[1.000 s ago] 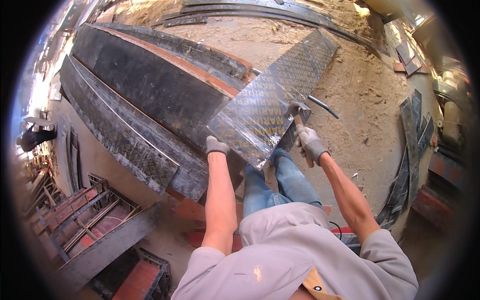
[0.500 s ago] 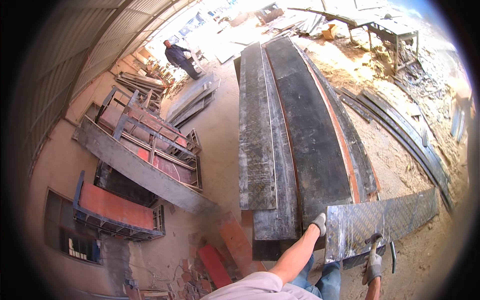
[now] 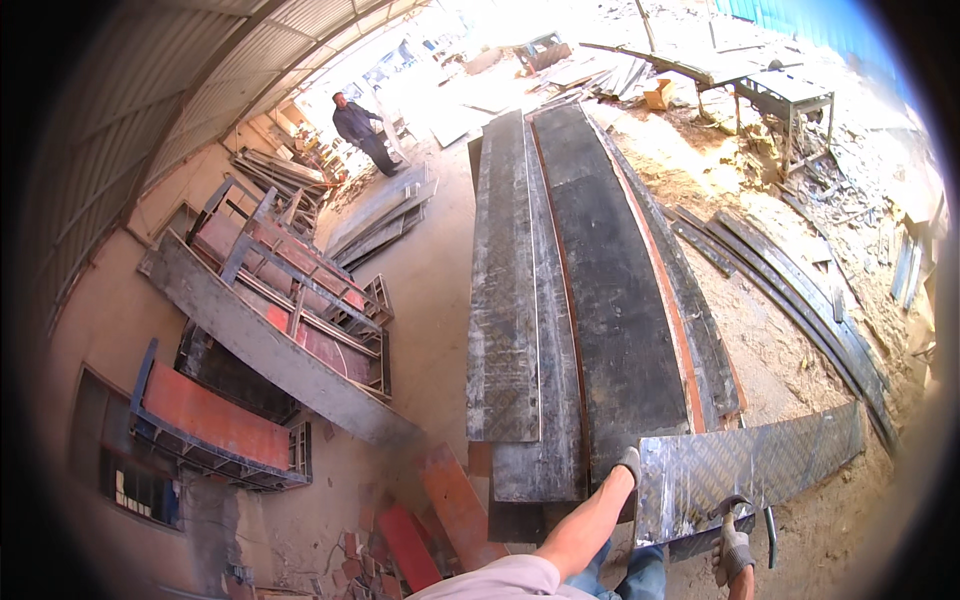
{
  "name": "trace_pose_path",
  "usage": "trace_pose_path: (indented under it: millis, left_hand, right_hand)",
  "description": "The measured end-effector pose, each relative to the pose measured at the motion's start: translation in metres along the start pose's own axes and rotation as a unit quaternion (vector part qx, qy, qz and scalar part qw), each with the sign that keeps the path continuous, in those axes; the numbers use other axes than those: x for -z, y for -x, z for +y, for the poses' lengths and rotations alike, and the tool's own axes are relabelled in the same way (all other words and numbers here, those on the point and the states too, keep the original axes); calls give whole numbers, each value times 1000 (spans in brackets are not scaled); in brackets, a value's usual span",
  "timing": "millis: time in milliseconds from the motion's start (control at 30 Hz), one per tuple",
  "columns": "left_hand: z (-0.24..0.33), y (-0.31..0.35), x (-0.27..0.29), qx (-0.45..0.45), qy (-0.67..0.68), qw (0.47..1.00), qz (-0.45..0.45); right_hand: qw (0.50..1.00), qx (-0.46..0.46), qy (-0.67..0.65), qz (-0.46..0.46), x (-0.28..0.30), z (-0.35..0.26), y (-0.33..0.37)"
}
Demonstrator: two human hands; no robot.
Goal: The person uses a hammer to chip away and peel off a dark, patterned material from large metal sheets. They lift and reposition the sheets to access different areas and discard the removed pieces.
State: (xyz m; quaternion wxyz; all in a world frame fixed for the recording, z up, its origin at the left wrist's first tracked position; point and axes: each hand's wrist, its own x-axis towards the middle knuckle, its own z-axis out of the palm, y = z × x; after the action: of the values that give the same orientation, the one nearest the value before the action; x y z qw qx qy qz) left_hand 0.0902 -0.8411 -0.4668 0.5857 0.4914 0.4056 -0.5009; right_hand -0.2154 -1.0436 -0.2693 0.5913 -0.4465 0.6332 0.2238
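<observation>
A long patterned, grey-streaked panel (image 3: 790,455) stands on its edge at the lower right. My left hand (image 3: 629,465), in a grey glove, is closed on the panel's upper left corner. My right hand (image 3: 735,556), also gloved, grips a hammer (image 3: 736,505) by its handle. The hammer's dark, curved head lies against or close to the panel's face; contact cannot be made out. A bent metal bar (image 3: 771,538) stands beside the right hand, near the panel's lower edge.
Large dark boards (image 3: 625,290) lie stacked ahead of me. Red-faced frames (image 3: 215,412) and a long grey board (image 3: 265,335) lean at the left. Long dark strips (image 3: 800,305) lie on the right. Another person (image 3: 360,130) stands at the far left; a metal table (image 3: 785,95) stands far right.
The view has tilted up slightly, so everything sits lower in it. The hammer's head has turned a little in my right hand. My left hand keeps its hold on the panel's corner.
</observation>
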Motion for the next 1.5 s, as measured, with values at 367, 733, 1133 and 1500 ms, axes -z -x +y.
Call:
trace_pose_path:
  millis: [367,733,1133,1500]
  left_hand:
    - [11,13,3,28,6,999,-32]
    - [6,13,1,-21,-17,1000,-16]
    - [16,2,14,22,-19,999,38]
    - [1,89,35,-600,-556,561,127]
  right_hand:
    - [987,33,-160,7,-7,23,46]
    - [972,72,-224,19,-10,63,85]
    - [972,33,-231,3,-19,80,99]
    - [975,48,-217,11,-25,82,103]
